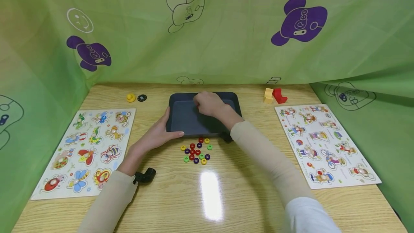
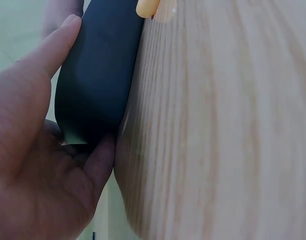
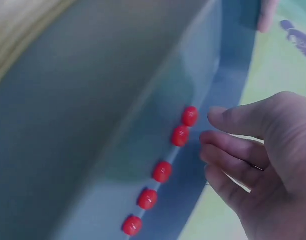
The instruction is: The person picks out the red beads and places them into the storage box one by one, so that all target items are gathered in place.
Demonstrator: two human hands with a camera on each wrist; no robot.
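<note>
A dark blue-grey rectangular tray (image 1: 184,118) lies on the table before me. My left hand (image 1: 156,134) grips its near left corner, thumb along the front side and fingers at the left side; the left wrist view shows the tray's wall (image 2: 97,75) between thumb and fingers. Over the tray's inside is my right hand (image 1: 208,103), fingers loosely bent. Inside the tray, several red beads (image 3: 162,171) form a row along one wall. The right thumb and fingertips (image 3: 218,117) are close to the end bead, with nothing visible between them. Those beads are hidden in the head view.
Loose red, yellow, green and purple beads (image 1: 197,152) lie in front of the tray. Picture puzzle boards flank it, insects (image 1: 87,150) left and children (image 1: 323,143) right. Behind are a yellow duck (image 1: 130,98), black disc (image 1: 142,98), yellow block (image 1: 268,96) and red block (image 1: 279,96).
</note>
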